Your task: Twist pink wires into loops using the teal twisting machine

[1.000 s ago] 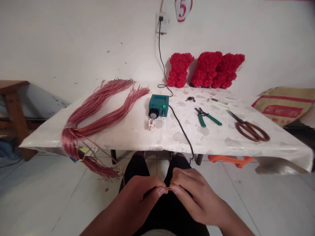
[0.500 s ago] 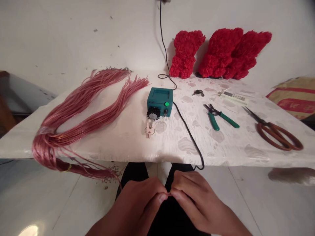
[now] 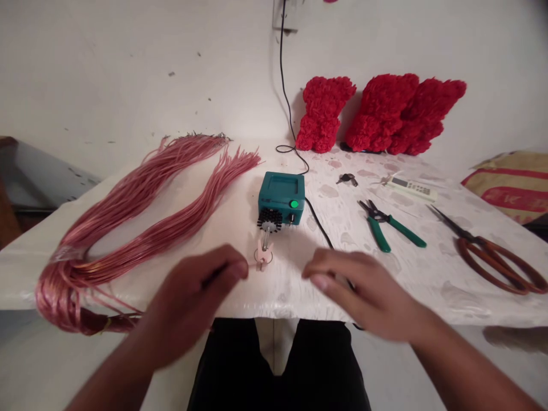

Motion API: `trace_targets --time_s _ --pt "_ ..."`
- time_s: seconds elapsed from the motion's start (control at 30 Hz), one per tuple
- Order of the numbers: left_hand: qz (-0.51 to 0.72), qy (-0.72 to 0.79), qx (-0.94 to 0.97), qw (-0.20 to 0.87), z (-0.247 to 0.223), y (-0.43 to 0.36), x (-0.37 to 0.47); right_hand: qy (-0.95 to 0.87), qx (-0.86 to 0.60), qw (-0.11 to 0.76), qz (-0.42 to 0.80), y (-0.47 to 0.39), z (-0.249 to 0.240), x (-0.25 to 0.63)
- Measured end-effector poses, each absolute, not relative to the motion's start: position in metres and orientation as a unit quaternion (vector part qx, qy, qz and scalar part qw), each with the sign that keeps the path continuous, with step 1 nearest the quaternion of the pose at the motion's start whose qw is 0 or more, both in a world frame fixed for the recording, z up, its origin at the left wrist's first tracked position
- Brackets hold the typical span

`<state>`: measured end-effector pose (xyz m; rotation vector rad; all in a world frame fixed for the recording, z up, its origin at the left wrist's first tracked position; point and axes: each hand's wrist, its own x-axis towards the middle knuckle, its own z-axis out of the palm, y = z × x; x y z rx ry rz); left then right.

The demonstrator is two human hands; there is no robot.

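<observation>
My left hand [image 3: 192, 302] is closed in a pinch above the table's front edge, left of a small teal machine [image 3: 281, 194]. A thin wire end seems to show past its fingertips, beside the machine's pale pink clip [image 3: 262, 256]. My right hand [image 3: 363, 291] is closed too, thumb against fingers, to the right of the clip. Something thin and brownish shows at its fingertips, too blurred to name. A metal shaft joins the clip to a black toothed wheel [image 3: 269, 220] on the machine's front. Left lies a big bundle of pink wires [image 3: 141, 194], hanging partly over the edge.
Green-handled wire strippers [image 3: 383, 225], brown-handled scissors [image 3: 492, 254], keys [image 3: 347, 180] and a white remote [image 3: 411, 187] lie on the right. Red flower bears [image 3: 323, 114] stand against the wall. A black cord [image 3: 319, 217] runs behind my right hand.
Both hands have risen from over my lap to the table edge and moved apart. The wire stretch between their fingertips no longer shows. The view has tilted up slightly.
</observation>
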<state>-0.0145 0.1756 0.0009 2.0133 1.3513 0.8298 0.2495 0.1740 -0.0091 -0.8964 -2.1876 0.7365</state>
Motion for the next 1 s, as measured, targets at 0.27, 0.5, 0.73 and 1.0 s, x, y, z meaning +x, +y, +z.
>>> trace_targets --time_s 0.27,0.5,0.73,1.0 --pt "0.269 0.423 0.838 0.214 0.0 0.308 -0.021 -0.73 -0.49 0.455 0.141 0.294 -0.016 0.267" --pt "0.21 0.423 0.846 0.247 -0.036 0.331 -0.033 -0.677 -0.518 0.506 0.127 0.3 -0.055 0.263" --pt "0.173 0.41 0.853 0.273 -0.033 0.333 -0.035 -0.614 -0.537 0.553 0.171 0.302 -0.056 0.262" --pt "0.186 0.373 0.855 0.309 -0.031 0.328 -0.032 -0.604 -0.551 0.519 0.249 0.313 -0.07 0.266"
